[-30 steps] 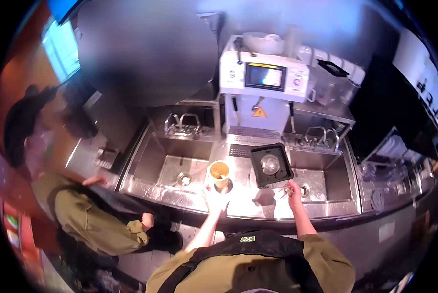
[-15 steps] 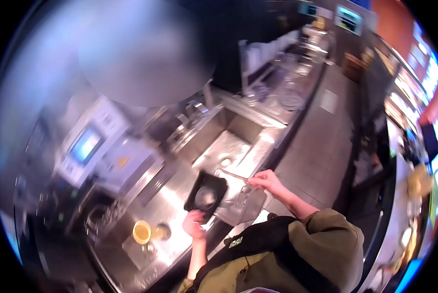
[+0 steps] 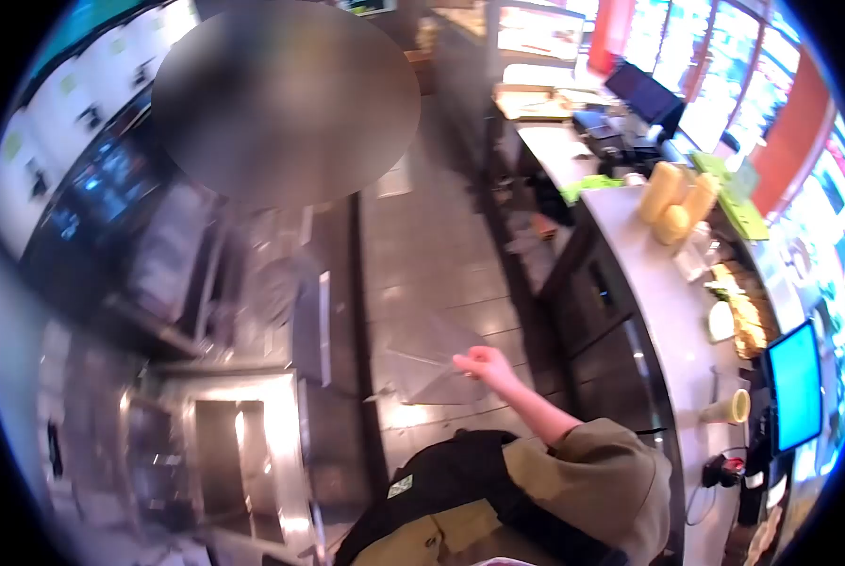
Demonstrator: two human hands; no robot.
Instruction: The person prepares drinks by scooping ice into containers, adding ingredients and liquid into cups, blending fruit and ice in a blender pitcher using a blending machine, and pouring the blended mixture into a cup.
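Observation:
My right hand [image 3: 479,363] is out in front of my body, above the aisle floor, its fingers closed on the edge of a clear plastic container [image 3: 427,373]. The container is see-through, with slanted sides and a straight rim; I cannot tell whether it is a tub or a deep lid. Floor tiles show through it. My left hand is out of view.
A steel sink counter [image 3: 290,424] runs along the left. To the right, a long counter [image 3: 644,283] carries yellow cups [image 3: 672,208], a pale cup [image 3: 729,407] and a screen [image 3: 792,387]. Between them lies the tiled aisle [image 3: 422,255]. A grey blur covers the upper left.
My view has swung right, from the sink to the aisle and far counter. The right hand still holds the clear container. The left hand and the black tray have left the view.

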